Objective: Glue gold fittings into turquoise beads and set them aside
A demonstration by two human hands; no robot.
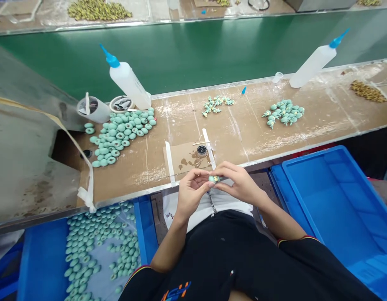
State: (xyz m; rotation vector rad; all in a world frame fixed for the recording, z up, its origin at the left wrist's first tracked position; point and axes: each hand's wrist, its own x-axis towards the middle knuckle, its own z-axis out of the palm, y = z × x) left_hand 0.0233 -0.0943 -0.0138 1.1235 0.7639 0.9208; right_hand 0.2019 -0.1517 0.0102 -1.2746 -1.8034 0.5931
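Note:
Between my two hands, just off the bench's front edge, is a small pale-green egg-shaped piece (212, 179) with a yellow part at its right end. The fingertips of my left hand (193, 190) pinch its left side. From the right, my right hand (235, 182) closes its thumb and fingers on the yellow end. Just behind the hands, a small black round cap of dark liquid (201, 150) sits on a wet-stained cardboard sheet (177, 161) taped to the bench. Farther back lies a cluster of small green-and-yellow pieces (214, 105).
Many green egg-shaped pieces (118, 129) cover the bench's left, beside two cups (97, 110) and a blue-tipped bottle (129, 83). Assembled pieces (284, 112) and another bottle (315, 62) stand right. Below are a blue crate of green pieces (42, 259) and a blue crate (334, 209).

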